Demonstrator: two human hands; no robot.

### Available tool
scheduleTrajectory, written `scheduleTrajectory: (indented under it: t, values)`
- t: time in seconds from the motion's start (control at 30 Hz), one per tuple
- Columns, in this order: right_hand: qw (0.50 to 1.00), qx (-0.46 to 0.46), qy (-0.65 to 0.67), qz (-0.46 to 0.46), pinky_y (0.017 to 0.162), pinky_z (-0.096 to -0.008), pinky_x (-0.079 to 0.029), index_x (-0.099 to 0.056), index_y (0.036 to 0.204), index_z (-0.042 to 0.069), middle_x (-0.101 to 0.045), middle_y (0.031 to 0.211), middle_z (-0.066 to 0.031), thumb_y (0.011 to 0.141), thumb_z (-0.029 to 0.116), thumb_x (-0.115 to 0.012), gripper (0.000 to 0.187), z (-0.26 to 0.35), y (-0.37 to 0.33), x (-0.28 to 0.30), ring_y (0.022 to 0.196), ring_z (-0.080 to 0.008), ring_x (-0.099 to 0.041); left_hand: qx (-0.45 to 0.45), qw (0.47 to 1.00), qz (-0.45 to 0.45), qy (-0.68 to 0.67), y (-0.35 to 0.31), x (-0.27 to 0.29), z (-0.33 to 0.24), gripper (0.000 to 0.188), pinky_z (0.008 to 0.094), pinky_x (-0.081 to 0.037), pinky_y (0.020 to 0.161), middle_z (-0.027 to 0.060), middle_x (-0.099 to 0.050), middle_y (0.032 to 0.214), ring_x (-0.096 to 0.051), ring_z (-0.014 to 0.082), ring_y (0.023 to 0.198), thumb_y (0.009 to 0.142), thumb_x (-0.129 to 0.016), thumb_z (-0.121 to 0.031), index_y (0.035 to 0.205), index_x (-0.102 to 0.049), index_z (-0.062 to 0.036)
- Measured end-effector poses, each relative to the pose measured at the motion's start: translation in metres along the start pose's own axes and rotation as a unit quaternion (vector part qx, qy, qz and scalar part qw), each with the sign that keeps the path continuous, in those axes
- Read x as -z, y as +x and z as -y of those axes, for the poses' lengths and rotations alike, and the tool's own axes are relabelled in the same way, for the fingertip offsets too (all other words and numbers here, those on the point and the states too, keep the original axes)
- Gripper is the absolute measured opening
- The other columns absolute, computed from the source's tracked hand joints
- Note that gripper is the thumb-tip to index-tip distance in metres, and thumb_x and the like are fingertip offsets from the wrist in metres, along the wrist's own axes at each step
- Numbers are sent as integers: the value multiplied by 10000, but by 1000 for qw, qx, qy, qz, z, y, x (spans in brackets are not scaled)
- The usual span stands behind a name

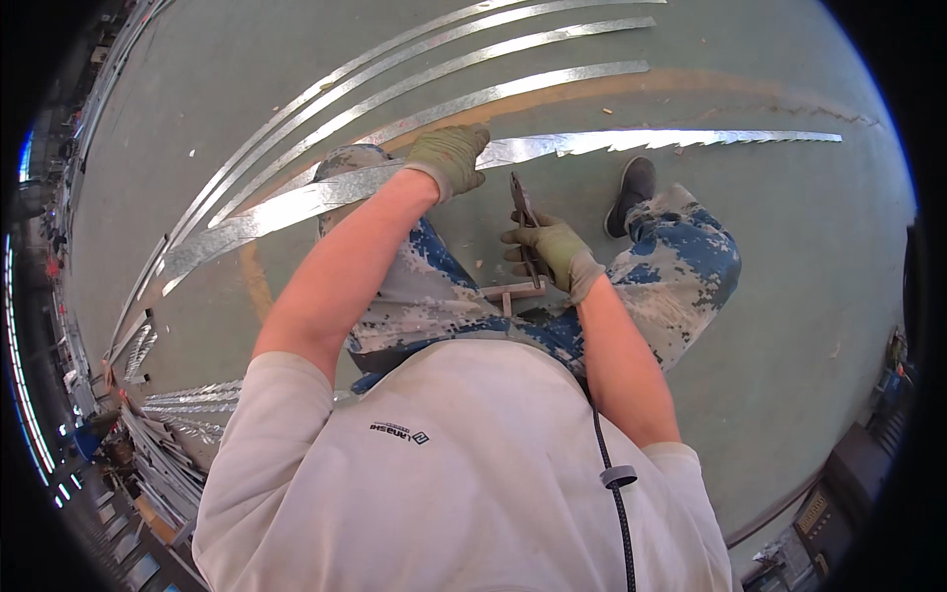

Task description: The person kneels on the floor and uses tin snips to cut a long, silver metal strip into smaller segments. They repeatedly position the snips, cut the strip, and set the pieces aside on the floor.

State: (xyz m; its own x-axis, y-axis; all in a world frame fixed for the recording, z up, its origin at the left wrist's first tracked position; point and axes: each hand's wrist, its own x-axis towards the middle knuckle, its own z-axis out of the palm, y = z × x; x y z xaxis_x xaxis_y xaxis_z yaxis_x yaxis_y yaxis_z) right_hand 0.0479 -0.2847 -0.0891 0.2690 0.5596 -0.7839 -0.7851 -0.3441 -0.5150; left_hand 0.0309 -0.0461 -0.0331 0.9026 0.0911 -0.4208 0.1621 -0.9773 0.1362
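Head view:

- Strip [296,207]: a long, flat, silvery metal piece. It runs from the left side, across the bent left leg, to the right side. Its near edge is notched in a row of teeth along the part right of the left hand.
- Left hand [449,163]: gloved, fingers curled around the strip just beyond the left knee. State: grasping the strip.
- Right hand [554,249]: gloved, between the knees. State: grasping the pliers; fingers wrapped around the handles.
- Pliers [523,202]: dark, held with the head pointing up and away from the body. The tip sits near the toothed edge; contact cannot be told, nor whether the jaws are parted.
- Loose strips [592,31]: several similar metal lengths lying on the floor [779,375] beyond the strip, roughly side by side and apart from one another.
- Band [258,281]: yellowish, marked on the floor, partly hidden beneath the metal.
- Bar [513,290]: brownish, between the thighs, below the right hand.
- Shoe [635,189]: dark, right foot, flat on the floor.
- Stock [163,459]: assorted long pieces heaped at lower left.
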Motion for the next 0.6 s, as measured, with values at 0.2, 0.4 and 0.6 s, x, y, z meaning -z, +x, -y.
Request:
scheduleTrajectory:
  t: [0.2, 0.4, 0.6]
  values:
    - [1000, 10, -20, 5, 669, -369, -587, -556, 1361, 88, -716, 1081, -103, 968, 117, -695, 418, -8, 6, -3, 821, -205, -703, 34, 998, 44, 22, 4, 2, 2, 578, 487, -535, 986, 155, -689, 1270, -656, 345, 1209, 913, -684, -483, 1329, -610, -89]
    - [998, 54, -26, -7, 552, -346, -533, -624, 1256, 25, -686, 953, -109, 959, 103, -650, 309, -11, 12, -12, 743, -200, -688, 35, 999, 37, 20, 1, -2, 9, 618, 487, -536, 987, 150, -703, 1269, -658, 335, 1223, 923, -638, -559, 1326, -621, -90]
    - [995, 78, -36, -46, 541, -342, -534, -641, 1182, 3, -676, 900, -105, 952, 93, -648, 247, -10, 19, -19, 724, -189, -668, 33, 999, 35, 13, 0, -1, 9, 618, 484, -529, 994, 162, -707, 1255, -664, 344, 1206, 925, -642, -549, 1330, -625, -83]
